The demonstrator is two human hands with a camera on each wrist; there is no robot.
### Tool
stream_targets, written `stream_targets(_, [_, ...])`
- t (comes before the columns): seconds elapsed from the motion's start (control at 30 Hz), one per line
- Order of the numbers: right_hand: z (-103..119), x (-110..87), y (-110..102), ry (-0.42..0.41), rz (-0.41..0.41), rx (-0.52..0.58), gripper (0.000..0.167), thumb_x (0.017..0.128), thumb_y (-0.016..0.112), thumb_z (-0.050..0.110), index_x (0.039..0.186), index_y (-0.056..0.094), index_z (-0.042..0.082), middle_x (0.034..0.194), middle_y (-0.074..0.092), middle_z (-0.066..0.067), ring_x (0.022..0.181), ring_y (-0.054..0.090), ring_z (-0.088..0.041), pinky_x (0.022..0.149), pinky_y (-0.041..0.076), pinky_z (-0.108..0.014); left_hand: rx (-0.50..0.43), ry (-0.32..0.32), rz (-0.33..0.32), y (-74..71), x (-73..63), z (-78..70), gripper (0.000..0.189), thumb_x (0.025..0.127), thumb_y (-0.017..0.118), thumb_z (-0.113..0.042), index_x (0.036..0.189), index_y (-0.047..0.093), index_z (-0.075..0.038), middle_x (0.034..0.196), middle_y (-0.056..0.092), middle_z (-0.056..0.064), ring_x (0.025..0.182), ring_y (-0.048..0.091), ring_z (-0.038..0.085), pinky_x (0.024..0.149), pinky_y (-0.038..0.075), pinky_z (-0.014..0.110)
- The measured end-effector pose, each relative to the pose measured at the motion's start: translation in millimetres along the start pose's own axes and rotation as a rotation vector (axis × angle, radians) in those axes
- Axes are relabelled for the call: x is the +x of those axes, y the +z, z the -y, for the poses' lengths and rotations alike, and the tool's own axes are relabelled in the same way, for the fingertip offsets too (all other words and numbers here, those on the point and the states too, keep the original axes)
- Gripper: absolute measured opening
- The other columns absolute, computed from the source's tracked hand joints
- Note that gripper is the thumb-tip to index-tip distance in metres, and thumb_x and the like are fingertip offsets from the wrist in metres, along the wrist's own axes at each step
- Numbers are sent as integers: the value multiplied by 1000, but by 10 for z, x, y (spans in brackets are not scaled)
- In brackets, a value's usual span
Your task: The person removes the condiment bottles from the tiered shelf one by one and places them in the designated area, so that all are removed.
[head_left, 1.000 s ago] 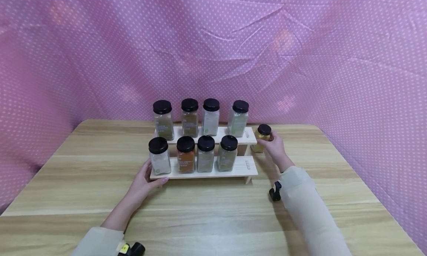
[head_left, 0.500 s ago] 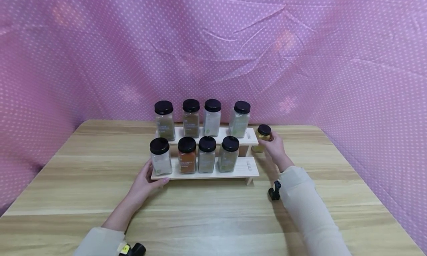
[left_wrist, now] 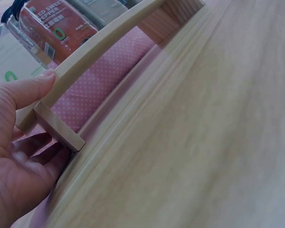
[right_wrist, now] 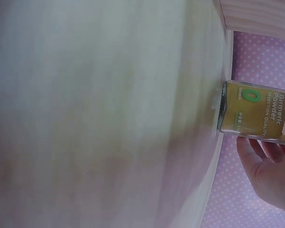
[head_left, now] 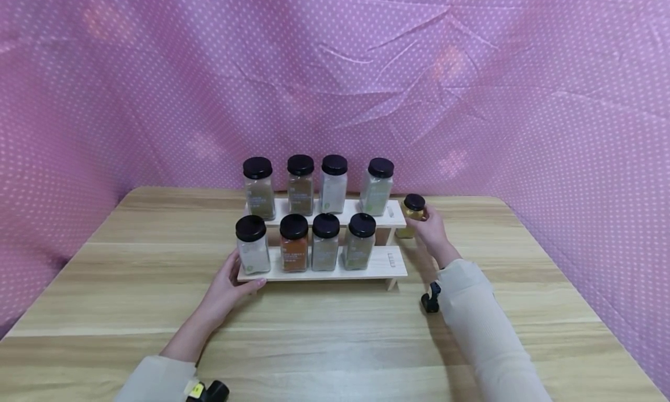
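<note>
A two-tier pale wooden spice rack (head_left: 381, 268) stands mid-table, carrying several black-lidded square jars. My left hand (head_left: 222, 291) grips the lower tier's front left corner. In the left wrist view its thumb presses the front edge and its fingers curl behind the short leg (left_wrist: 59, 127). Closest to that hand on the lower tier is a jar of white powder (head_left: 253, 256), then a red sweet pepper jar (head_left: 294, 255). Right of the rack, my right hand (head_left: 434, 236) holds a turmeric powder jar (right_wrist: 251, 111) between thumb and fingers, its base right at the tabletop.
The wood-grain table (head_left: 324, 338) reaches back to a pink dotted cloth (head_left: 335, 70) hanging behind and around it. On the upper tier, a pale green jar (head_left: 377, 192) is the one nearest the turmeric. A small black camera (head_left: 431, 300) sits at the right wrist.
</note>
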State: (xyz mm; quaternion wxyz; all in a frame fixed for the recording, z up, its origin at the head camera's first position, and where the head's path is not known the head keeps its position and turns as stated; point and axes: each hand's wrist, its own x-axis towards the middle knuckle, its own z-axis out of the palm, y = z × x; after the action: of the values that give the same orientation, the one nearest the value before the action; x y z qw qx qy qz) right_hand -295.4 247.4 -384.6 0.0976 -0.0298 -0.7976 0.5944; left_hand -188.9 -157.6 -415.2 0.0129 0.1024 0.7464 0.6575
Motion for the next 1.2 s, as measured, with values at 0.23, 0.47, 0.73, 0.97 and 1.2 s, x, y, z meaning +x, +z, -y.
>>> stream_targets(0.23, [8,-4,-13,18,-1,3,56,78,56,-3,126,27,-11,123,37,-30,111,37,-37,89,35,-38,2,-2,-5,1,0,9,81,75,67,-8,136,14,-5,135,25,19,122,23,25,95,24,38])
stream_targets(0.47, [25,-55,-74,10,46,-16,65,78,59,1,130,22,-8,126,31,-31,113,33,-39,91,32,-41,2,-4,-6,-4,5,18,81,74,67,-8,136,15,-5,134,27,19,121,25,25,93,27,29])
stream_targets(0.73, [99,-171,-184,31,91,-85,81,73,68,20,133,19,-4,130,26,-29,116,27,-41,93,27,-47,-7,4,-12,6,10,4,81,74,67,-6,136,16,-3,133,27,22,122,22,28,98,18,42])
stream_targets(0.97, [195,-288,-285,12,128,-121,84,73,69,22,134,17,-1,133,23,-26,119,23,-39,94,25,-47,-8,8,-11,11,15,8,80,74,67,-7,136,16,-3,133,27,22,122,22,28,98,17,41])
stream_targets(1.2, [275,-412,-327,-4,141,-108,81,75,68,17,135,16,0,133,23,-26,120,24,-37,94,25,-45,-10,6,-14,1,14,13,81,74,67,-7,136,15,-4,133,27,21,122,23,27,97,19,41])
